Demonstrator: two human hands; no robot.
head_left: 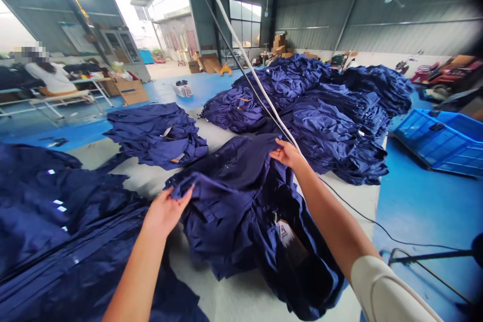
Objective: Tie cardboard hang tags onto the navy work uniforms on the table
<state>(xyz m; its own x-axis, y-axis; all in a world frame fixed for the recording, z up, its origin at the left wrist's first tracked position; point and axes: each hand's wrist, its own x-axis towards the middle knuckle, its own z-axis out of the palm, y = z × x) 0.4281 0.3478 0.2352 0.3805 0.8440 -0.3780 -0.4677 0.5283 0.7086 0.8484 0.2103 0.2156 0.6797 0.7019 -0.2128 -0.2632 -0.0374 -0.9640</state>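
A navy work garment (241, 211) lies bunched on the pale grey work table (241, 292), with a white tag (287, 239) showing inside its open front. My right hand (289, 155) pinches the garment's upper edge and lifts it a little. My left hand (166, 211) grips a folded corner of the same cloth, nearer the front. Left of that arm lies a large heap of navy garments (49, 221) with small reflective strips. Further along the table, several more navy piles (328, 126) are stacked, and a separate one (156, 136) lies at the far left.
A white cable (245, 55) hangs down in front of me, and a dark cord (350, 206) runs across the table's right side. A blue plastic crate (441, 141) lies tilted on the blue floor at right. A seated co-worker (51, 78) works at a far table.
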